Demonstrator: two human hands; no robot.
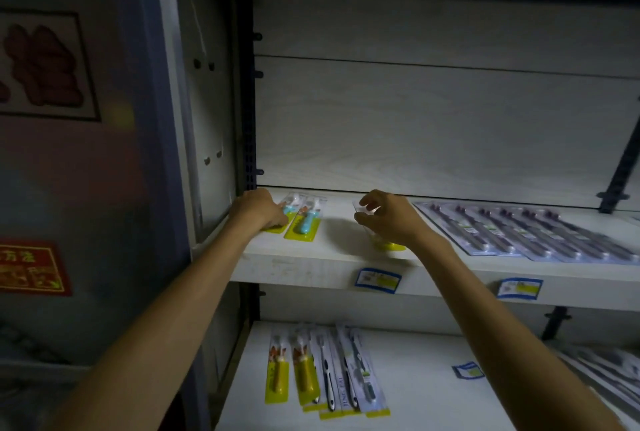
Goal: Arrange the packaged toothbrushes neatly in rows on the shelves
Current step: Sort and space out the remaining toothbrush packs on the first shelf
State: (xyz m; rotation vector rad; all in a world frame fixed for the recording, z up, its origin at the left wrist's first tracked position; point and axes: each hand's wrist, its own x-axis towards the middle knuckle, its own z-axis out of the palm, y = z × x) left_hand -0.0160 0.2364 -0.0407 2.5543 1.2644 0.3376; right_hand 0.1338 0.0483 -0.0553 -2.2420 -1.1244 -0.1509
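Head view puts both of my hands on the upper shelf (332, 259), arms reaching up from below. My left hand (261, 209) lies at the far left end, fingers curled down on a yellow-backed pack (273, 227) that it mostly hides; I cannot tell whether it pinches the pack or only presses it. Just beside it on the right lies a second pack with a blue toothbrush (304, 221), flat on the shelf, head toward the back wall. My right hand (391, 219) is near the middle of the shelf, thumb and fingers closed on a clear-fronted, yellow-based toothbrush pack (382, 242), its near end at the shelf's front edge. Further right, a row of dark toothbrush packs (519, 233) lies overlapping, slanted. Two blue price labels (378, 280) sit on the shelf's front lip. On the lower shelf (433, 396), two yellow packs with orange brushes (294, 375) lie side by side, touching a small overlapping group of grey-white packs (349, 375).
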